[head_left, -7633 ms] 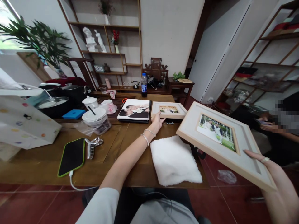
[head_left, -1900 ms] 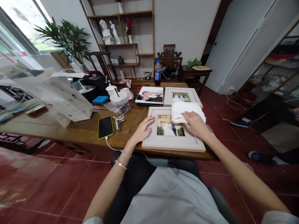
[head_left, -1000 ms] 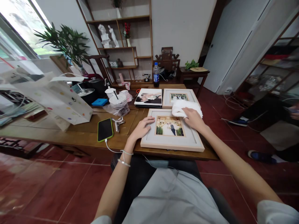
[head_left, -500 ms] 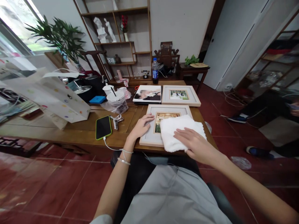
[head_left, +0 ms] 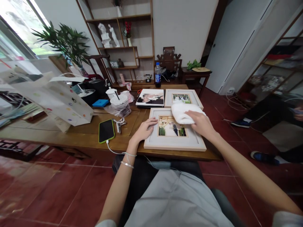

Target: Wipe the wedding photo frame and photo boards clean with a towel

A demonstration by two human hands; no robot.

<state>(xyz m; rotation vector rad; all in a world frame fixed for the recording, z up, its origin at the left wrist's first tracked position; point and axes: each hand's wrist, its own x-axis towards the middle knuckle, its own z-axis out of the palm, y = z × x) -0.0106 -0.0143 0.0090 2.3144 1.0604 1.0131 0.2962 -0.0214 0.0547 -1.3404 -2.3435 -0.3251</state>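
A pale wooden photo frame (head_left: 174,142) lies flat at the near edge of the wooden table (head_left: 78,136). My left hand (head_left: 144,129) rests on its left border, fingers spread flat. My right hand (head_left: 201,124) presses a white cloth (head_left: 181,114) onto the frame's upper right part, fingers lying over the cloth. A second, smaller frame (head_left: 182,98) lies just behind, and a photo book (head_left: 150,97) sits to its left.
A phone in a green case (head_left: 106,130) with a cable and a metal clip (head_left: 119,122) lie left of the frame. Cups, pots, a spotted paper bag (head_left: 56,102) and a bottle (head_left: 157,75) crowd the table's left and back. Another person's legs (head_left: 265,108) show at the right.
Half a second ago the cloth covered the frame's lower right; my right hand has swept it up to the upper right corner. My left hand has stayed on the left border.
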